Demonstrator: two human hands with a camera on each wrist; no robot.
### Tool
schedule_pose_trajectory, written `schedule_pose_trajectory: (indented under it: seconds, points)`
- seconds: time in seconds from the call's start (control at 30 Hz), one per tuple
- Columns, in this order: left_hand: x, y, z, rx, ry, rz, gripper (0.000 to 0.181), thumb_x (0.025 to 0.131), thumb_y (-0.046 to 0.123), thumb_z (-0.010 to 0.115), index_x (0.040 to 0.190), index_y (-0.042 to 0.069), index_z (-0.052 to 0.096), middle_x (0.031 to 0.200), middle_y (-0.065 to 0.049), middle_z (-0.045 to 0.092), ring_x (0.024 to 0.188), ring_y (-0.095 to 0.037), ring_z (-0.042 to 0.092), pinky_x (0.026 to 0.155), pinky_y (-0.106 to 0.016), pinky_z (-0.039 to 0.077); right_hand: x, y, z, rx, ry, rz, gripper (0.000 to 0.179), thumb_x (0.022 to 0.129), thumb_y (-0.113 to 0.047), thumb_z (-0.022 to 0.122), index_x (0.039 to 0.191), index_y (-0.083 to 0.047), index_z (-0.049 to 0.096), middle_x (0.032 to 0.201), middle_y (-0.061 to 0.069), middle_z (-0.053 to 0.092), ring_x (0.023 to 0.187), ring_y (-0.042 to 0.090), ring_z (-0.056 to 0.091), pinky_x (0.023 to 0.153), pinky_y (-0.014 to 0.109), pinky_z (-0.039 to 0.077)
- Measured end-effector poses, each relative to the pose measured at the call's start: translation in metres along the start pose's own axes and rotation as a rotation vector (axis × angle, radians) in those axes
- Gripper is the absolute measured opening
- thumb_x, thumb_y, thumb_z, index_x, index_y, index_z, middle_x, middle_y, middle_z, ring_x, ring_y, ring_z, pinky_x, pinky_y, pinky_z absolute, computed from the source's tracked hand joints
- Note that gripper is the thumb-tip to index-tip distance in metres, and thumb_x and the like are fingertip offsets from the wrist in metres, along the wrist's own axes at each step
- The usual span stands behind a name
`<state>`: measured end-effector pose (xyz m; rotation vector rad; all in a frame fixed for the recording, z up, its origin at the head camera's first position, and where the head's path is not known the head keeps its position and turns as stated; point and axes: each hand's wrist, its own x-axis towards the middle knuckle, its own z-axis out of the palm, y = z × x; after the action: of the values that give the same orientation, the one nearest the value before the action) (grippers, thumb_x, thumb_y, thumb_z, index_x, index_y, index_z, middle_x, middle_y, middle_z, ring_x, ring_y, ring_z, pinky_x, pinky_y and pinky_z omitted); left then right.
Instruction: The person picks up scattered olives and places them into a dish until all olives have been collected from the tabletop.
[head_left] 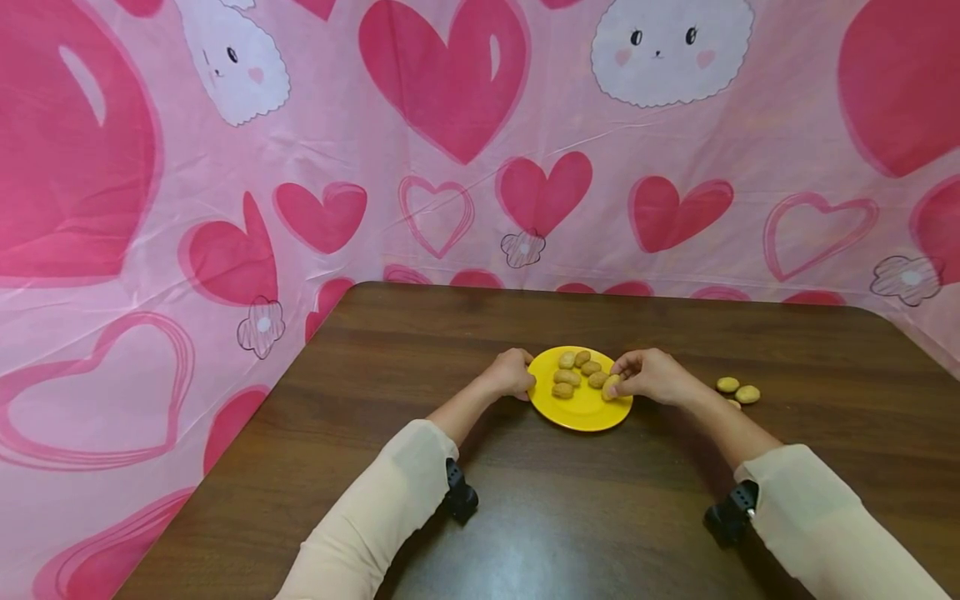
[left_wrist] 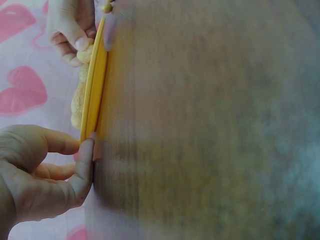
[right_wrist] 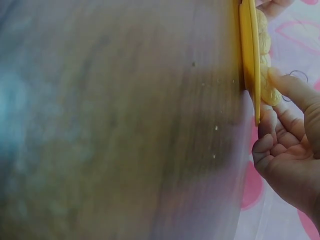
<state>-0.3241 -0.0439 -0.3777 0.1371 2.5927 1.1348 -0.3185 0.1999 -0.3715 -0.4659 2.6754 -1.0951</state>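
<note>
A yellow plate (head_left: 581,418) lies on the brown table and bears several small, lumpy yellow-brown potatoes (head_left: 567,377). My left hand (head_left: 512,373) pinches the plate's left rim between fingers and thumb; the left wrist view shows the fingertips (left_wrist: 86,146) at its edge. Over the right side of the plate, my right hand (head_left: 651,377) pinches one potato (head_left: 611,387) between thumb and fingers. In the right wrist view this potato (right_wrist: 270,95) is at the plate's edge, partly covered by the thumb.
To the right of the plate, beside my right forearm, a few loose potatoes (head_left: 747,394) lie on the table (head_left: 420,350), one partly hidden by the arm. A pink cloth with hearts (head_left: 450,75) hangs behind the table and along its left side.
</note>
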Motion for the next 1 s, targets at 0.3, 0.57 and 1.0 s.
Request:
schedule_pose_trajectory:
  seconds: [0.3,0.57,1.0]
  points:
    - [0.0001,-0.0001,0.0003,0.011,-0.002,-0.002,0.038,0.085,-0.003,0.057,0.123,-0.004,0.053,0.091,-0.010,0.057,0.065,-0.016,0.061,0.053,-0.022,0.054,0.0023,-0.0015,0.0023,-0.061,0.019,0.003,0.032,0.074,-0.025,0.077,0.091,-0.001,0.064,0.074,0.003,0.057,0.070,0.019,0.048,0.062,0.028,0.042]
    - [0.0027,-0.0004,0.0008,0.014,0.003,-0.001,0.040,0.084,-0.004,0.057,0.124,-0.005,0.052,0.094,-0.011,0.057,0.066,-0.015,0.061,0.053,-0.021,0.054,0.0006,-0.0061,0.0032,-0.102,0.036,0.002,0.033,0.074,-0.026,0.077,0.090,-0.001,0.063,0.075,0.004,0.056,0.071,0.019,0.048,0.061,0.027,0.042]
    - [0.0015,-0.0005,0.0010,0.007,0.012,0.012,0.039,0.084,-0.004,0.057,0.123,-0.005,0.052,0.091,-0.011,0.057,0.062,-0.015,0.060,0.051,-0.021,0.054,-0.0004,-0.0078,0.0025,-0.117,0.019,0.001,0.033,0.075,-0.025,0.077,0.091,-0.001,0.063,0.076,0.004,0.056,0.071,0.020,0.048,0.063,0.028,0.043]
